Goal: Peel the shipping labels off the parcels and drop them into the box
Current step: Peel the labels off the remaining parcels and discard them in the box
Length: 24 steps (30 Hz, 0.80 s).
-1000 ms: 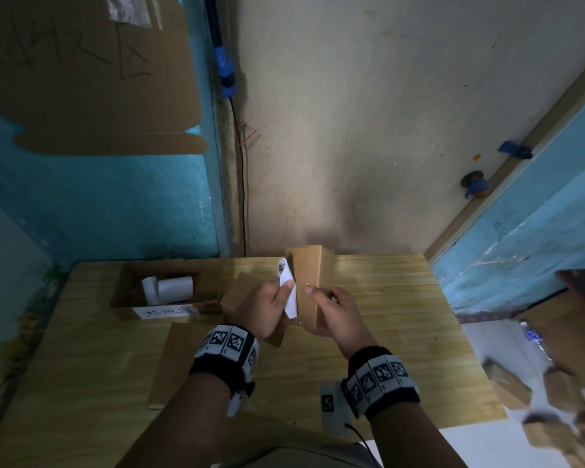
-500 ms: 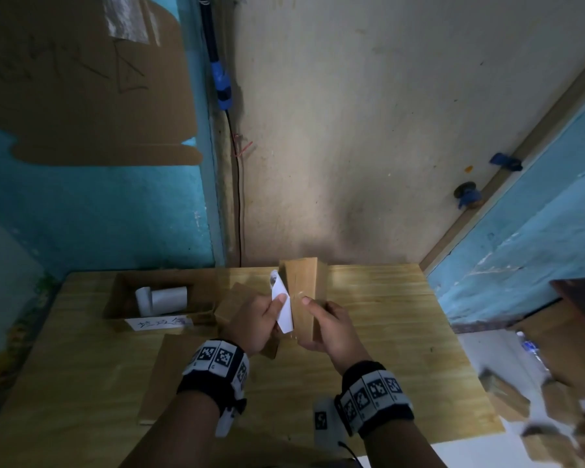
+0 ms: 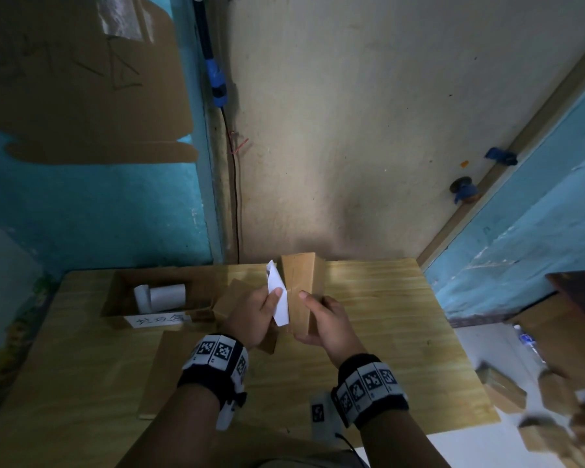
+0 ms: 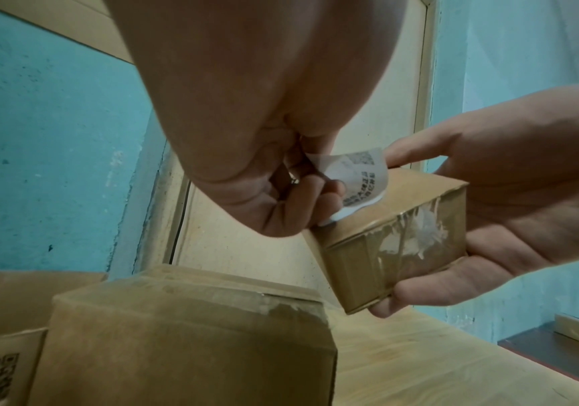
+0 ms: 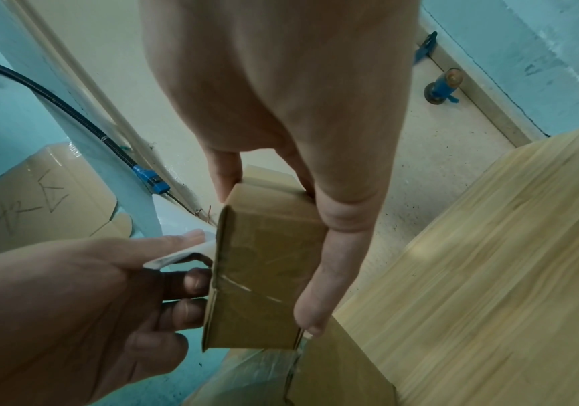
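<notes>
2 hands work: left hand (image 3: pixel 254 315) pinches printed label (image 4: pixel 361 181), right hand (image 3: pixel 325 324) grips parcel (image 3: pixel 301 292).

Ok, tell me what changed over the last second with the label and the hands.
The left hand has peeled the label a little further off the parcel; its lower edge still clings to the cardboard. Nothing was taken or released. The right hand still grips the upright parcel, and the box stays where it was.
</notes>
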Available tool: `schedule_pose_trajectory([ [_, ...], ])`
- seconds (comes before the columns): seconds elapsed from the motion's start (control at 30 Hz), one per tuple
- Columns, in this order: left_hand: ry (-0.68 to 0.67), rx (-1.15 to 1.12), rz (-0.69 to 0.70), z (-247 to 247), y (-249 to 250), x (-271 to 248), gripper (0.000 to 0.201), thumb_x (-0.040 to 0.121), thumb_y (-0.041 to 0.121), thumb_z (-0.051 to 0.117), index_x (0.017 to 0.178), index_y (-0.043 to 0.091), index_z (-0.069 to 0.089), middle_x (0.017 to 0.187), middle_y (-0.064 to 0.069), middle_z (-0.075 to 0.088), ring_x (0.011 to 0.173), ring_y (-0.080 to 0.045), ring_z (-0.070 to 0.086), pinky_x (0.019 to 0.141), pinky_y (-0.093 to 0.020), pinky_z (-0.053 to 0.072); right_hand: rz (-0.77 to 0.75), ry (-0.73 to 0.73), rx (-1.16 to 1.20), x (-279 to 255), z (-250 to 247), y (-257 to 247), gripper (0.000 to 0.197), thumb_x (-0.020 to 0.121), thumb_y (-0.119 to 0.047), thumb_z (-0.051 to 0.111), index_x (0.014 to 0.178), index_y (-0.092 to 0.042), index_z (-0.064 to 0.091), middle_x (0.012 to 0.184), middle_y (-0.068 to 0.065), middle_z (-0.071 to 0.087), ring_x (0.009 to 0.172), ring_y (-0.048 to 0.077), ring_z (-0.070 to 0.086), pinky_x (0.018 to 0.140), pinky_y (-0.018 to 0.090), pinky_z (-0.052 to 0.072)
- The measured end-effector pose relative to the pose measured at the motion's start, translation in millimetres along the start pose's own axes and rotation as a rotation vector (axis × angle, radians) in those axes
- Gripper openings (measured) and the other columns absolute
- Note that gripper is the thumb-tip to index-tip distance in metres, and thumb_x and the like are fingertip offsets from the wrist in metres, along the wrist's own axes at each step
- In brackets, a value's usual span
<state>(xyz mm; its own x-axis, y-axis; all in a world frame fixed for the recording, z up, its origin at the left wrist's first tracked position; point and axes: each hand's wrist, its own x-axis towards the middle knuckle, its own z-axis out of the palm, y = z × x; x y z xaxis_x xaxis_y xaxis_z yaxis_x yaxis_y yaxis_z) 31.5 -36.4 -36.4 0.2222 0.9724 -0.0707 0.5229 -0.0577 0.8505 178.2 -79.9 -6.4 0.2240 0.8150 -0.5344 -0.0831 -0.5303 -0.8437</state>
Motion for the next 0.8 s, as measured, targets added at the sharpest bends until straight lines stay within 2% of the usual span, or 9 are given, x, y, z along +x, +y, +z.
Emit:
schedule_pose_trajectory([
  [0.13,0.001,-0.036,-0.039,2,-4,1,0.04,0.101,0.036,0.038,0.085,0.005,0.059,0.082,-0.016,0.061,0.072,-0.018,0.055,0.066,-0.026,0.039,0.003,0.01,-0.009,0,0,2,0.052,0.098,-0.039,0.065,0.14,-0.011,0.051,0.123,0.006,0.059,0.116,0.031,0.059,0.091,0.051,0.062],
  [0.2,-0.006,-0.071,-0.061,4,-6,1,0.037,0.101,0.037,0.038,0.083,0.011,0.057,0.084,-0.015,0.061,0.076,-0.022,0.058,0.069,-0.031,0.042,0.008,0.008,-0.001,0,1,3,0.05,0.098,-0.039,0.065,0.138,-0.012,0.051,0.118,0.003,0.059,0.115,0.03,0.059,0.09,0.05,0.062],
  [0.3,-0.017,-0.116,-0.093,3,-9,0,0.034,0.101,0.037,0.038,0.083,0.016,0.057,0.084,-0.012,0.062,0.08,-0.024,0.06,0.073,-0.036,0.045,0.007,-0.007,0.006,0,1,3,0.037,0.1,-0.036,0.063,0.129,-0.015,0.052,0.107,-0.001,0.058,0.102,0.024,0.06,0.091,0.05,0.062],
  [0.47,-0.029,-0.198,-0.122,0,-7,-3,0.033,0.101,0.032,0.041,0.08,0.013,0.056,0.077,-0.008,0.059,0.071,-0.02,0.057,0.063,-0.028,0.041,0.0,0.011,-0.001,0,2,5,0.031,0.1,-0.035,0.062,0.121,-0.014,0.055,0.108,0.006,0.063,0.098,0.025,0.063,0.09,0.053,0.061],
  [0.6,-0.036,-0.226,-0.12,0,-7,-4,0.037,0.101,0.034,0.04,0.082,0.007,0.058,0.073,-0.01,0.057,0.064,-0.019,0.055,0.06,-0.03,0.042,-0.011,0.017,0.015,0,3,7,0.031,0.101,-0.036,0.06,0.121,-0.013,0.056,0.103,0.005,0.064,0.096,0.024,0.065,0.089,0.05,0.062],
  [0.63,-0.038,-0.233,-0.12,-1,-7,-4,0.037,0.101,0.033,0.04,0.082,0.007,0.058,0.071,-0.008,0.057,0.062,-0.018,0.055,0.058,-0.028,0.042,-0.013,0.017,0.014,0,3,8,0.036,0.101,-0.037,0.06,0.124,-0.011,0.057,0.106,0.007,0.065,0.097,0.025,0.065,0.087,0.049,0.063],
  [0.73,-0.032,-0.25,-0.117,-3,-5,-8,0.036,0.102,0.03,0.04,0.08,0.007,0.057,0.066,-0.003,0.054,0.056,-0.012,0.053,0.049,-0.013,0.038,-0.007,0.016,0.024,1,5,11,0.048,0.1,-0.042,0.06,0.133,-0.007,0.059,0.113,0.012,0.069,0.104,0.031,0.068,0.084,0.047,0.064],
  [0.8,-0.013,-0.249,-0.104,-4,-5,-9,0.036,0.102,0.029,0.04,0.078,0.007,0.056,0.065,-0.003,0.054,0.056,-0.011,0.052,0.047,-0.01,0.036,-0.015,0.016,0.037,1,6,12,0.05,0.1,-0.044,0.06,0.133,-0.007,0.059,0.116,0.014,0.069,0.105,0.032,0.069,0.082,0.044,0.065],
])
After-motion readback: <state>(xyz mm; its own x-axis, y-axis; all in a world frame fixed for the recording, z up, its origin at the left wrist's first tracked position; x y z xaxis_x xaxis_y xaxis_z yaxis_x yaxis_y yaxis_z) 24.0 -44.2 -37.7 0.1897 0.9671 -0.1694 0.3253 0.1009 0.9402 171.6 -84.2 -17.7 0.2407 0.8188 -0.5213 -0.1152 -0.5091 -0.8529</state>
